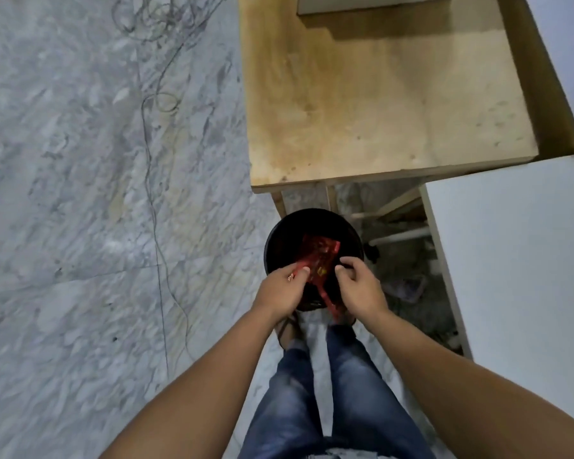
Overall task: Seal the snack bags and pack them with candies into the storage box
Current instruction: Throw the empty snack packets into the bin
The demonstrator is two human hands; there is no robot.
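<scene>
Grey marbled floor (pixel 80 193) filled the left half of the view, with a tangle of thin cables (pixel 156 104) trailing down across it. To the right stood a bare wooden tabletop (pixel 378 104), and a pale box-like block (pixel 371 3) sat at its far edge. A white panel (pixel 517 260) closed off the lower right, and between it and the tabletop's legs lay dim clutter too blurred to name.

Just below the tabletop's near edge, a round black bin (pixel 279 233) sat on the floor, and a red snack wrapper (pixel 318 256) lay inside it. The left hand (pixel 282 289) reached over the bin's near rim, its thumb and fingers pinching a red scrap at the wrapper's left edge. The right hand (pixel 362 286) hovered over the right side of the rim with its fingers curled inward; whether they held anything could not be told. A thin red strip (pixel 328 303) ran down between the two hands towards the right wrist.

Beneath the forearms showed blue jeans (pixel 312 409) and sandalled feet (pixel 289 329), close against the bin.
</scene>
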